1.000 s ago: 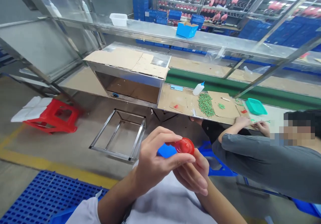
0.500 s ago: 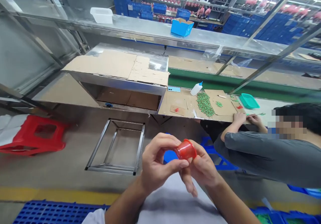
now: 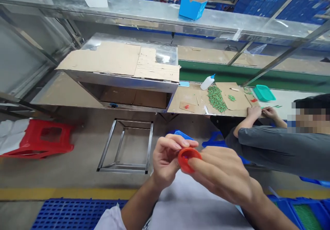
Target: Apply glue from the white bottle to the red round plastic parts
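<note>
Currently, your left hand point(image 3: 165, 163) curls partway around a red plastic cup point(image 3: 189, 159), gripping its left side. Your right hand point(image 3: 221, 173) holds it too, fingers point(image 3: 206, 163) pressed against its rim. The cup sits in midair, firmly between both hands.

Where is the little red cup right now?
In the head view, the red plastic cup sits low and near the middle, held between the person's left hand and right hand, just right of the metal floor frame.
</note>
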{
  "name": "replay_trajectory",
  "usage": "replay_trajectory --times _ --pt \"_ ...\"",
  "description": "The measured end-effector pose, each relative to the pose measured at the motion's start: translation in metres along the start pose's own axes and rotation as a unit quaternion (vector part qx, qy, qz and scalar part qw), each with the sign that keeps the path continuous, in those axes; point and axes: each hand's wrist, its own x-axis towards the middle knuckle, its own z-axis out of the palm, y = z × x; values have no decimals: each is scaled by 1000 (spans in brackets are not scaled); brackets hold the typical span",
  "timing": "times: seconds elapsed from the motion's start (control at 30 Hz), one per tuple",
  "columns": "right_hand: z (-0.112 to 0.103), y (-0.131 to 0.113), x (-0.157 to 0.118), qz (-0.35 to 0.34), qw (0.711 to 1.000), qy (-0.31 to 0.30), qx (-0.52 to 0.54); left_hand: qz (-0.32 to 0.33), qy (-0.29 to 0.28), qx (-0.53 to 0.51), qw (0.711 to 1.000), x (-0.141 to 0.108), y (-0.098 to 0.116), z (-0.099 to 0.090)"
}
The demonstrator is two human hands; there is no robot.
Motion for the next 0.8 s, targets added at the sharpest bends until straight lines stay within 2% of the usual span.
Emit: replay_trajectory --times 0.07,0.2,0.4,0.6,0.73,0.8 --pt "2 -5 1 -27 999 28 -15 3 5 -18 1000 0 4 1" --pt "6 -12 1 -29 996 80 17 -3 -1 -30 1000 -1 11 3" --pt "7 -12 -4 52 993 93 42 4 -6 -54 998 3 7 12" --pt "-7 14 -28 2 994 84 75 -6 10 0 1000 2 -14 29" --pt "-25 42 -43 -24 993 60 99 -17 23 32 999 5 -38 48" --pt "-35 61 -54 -35 992 70 102 -17 24 50 998 8 -55 59"
